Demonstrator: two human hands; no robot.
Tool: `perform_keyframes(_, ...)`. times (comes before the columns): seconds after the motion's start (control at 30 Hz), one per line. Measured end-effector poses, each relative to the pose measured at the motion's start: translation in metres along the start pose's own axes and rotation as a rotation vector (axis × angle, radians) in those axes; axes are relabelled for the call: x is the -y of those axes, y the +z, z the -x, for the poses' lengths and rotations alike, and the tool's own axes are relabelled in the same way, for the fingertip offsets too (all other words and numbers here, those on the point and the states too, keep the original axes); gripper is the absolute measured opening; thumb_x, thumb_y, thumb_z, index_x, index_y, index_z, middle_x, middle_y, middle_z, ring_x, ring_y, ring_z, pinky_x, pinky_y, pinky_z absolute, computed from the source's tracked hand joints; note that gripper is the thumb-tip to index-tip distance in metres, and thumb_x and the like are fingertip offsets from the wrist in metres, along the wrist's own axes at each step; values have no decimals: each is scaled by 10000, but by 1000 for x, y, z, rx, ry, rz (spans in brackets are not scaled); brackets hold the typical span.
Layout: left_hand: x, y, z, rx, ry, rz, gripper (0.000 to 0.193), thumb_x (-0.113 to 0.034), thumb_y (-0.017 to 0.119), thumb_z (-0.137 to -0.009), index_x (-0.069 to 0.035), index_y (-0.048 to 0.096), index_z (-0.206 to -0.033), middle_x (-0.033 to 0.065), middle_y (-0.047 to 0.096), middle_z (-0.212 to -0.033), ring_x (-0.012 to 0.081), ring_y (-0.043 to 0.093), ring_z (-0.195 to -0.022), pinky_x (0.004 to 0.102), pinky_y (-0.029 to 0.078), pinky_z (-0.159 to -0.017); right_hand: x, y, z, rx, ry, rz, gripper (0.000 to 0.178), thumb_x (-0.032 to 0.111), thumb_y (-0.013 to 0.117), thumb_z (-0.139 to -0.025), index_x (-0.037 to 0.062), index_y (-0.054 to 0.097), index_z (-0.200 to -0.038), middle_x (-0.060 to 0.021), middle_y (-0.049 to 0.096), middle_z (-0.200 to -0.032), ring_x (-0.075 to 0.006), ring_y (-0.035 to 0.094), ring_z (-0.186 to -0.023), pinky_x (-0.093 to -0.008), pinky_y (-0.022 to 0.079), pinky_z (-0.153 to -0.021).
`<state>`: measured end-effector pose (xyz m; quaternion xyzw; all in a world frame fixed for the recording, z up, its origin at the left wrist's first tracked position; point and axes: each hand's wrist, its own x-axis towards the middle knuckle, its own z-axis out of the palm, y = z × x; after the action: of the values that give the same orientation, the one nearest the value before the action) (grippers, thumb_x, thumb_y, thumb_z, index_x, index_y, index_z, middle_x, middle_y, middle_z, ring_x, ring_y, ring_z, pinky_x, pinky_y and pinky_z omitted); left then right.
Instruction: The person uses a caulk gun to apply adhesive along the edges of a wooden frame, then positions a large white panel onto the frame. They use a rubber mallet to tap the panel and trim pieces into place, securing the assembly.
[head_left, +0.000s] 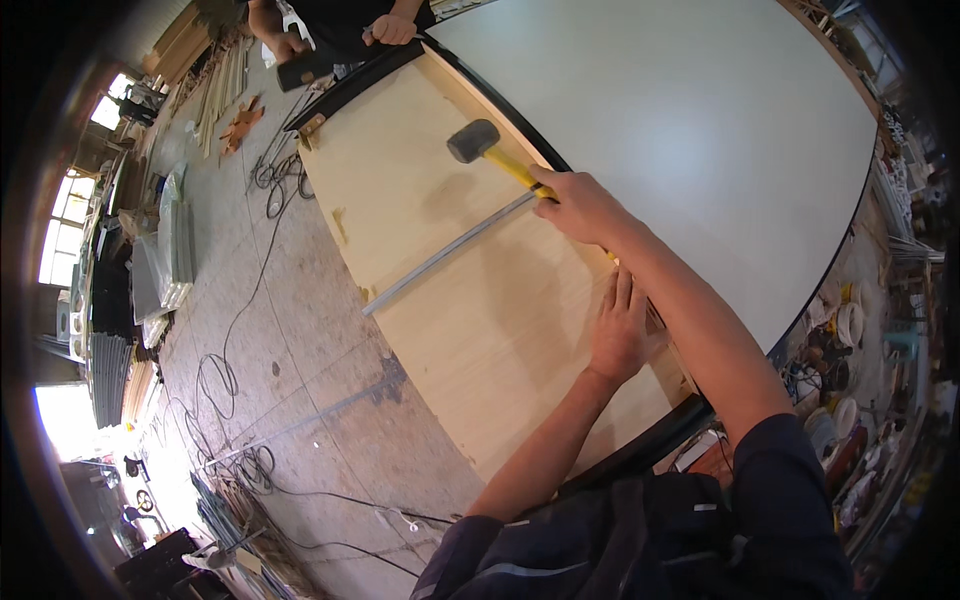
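My right hand (pixel 580 207) grips the yellow handle of a rubber mallet (pixel 473 141), whose dark head hangs over a pale wooden panel (pixel 420 185). My left hand (pixel 622 330) lies with its fingers stretched out along the panel's right edge, nearer to me and below my right forearm. A wooden strip (pixel 490 105) and black edging (pixel 515 115) run along that side. Across the panel lies a thin grey bar (pixel 440 258), one end close to my right hand.
At the far end a co-worker's hand (pixel 393 29) rests by the black frame corner; the other holds a black mallet (pixel 304 71). A large white board (pixel 690 110) lies to the right. Cables (pixel 255 465) trail over the floor at left. Buckets (pixel 848 325) stand at right.
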<state>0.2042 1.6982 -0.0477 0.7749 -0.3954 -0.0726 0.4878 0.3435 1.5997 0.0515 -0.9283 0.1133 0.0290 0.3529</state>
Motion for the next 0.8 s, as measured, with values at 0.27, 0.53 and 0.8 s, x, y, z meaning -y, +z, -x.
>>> perform_keyframes(0.27, 7, 3, 0, 30, 44, -61, 825, -243, 827, -795, 25, 424, -1463, 310, 394, -1517, 560, 350, -1405, 561, 346, -1160, -1, 6, 39, 56, -10, -11, 502, 157, 654, -906, 102, 570, -1399, -225, 680, -864, -347, 659, -760, -436, 509, -722)
perform_keyframes(0.53, 25, 13, 0, 12, 59, -61, 658, -107, 773, -783, 2, 517, -1379, 220, 508, -1427, 470, 457, -1312, 533, 376, -1118, -28, 1, 77, 8, 93, -105, 575, 164, 664, -913, 98, 526, -1468, -253, 681, -856, -390, 658, -736, -437, 520, -706)
perform_keyframes(0.8, 17, 7, 1, 138, -27, 130, 645, -166, 782, -790, -17, 546, -1371, 231, 527, -1390, 447, 402, -1365, 501, 350, -1149, -14, 1, 112, -79, 34, -78, 539, 156, 648, -925, 55, 536, -1443, -278, 688, -920, -406, 673, -777, -433, 530, -731)
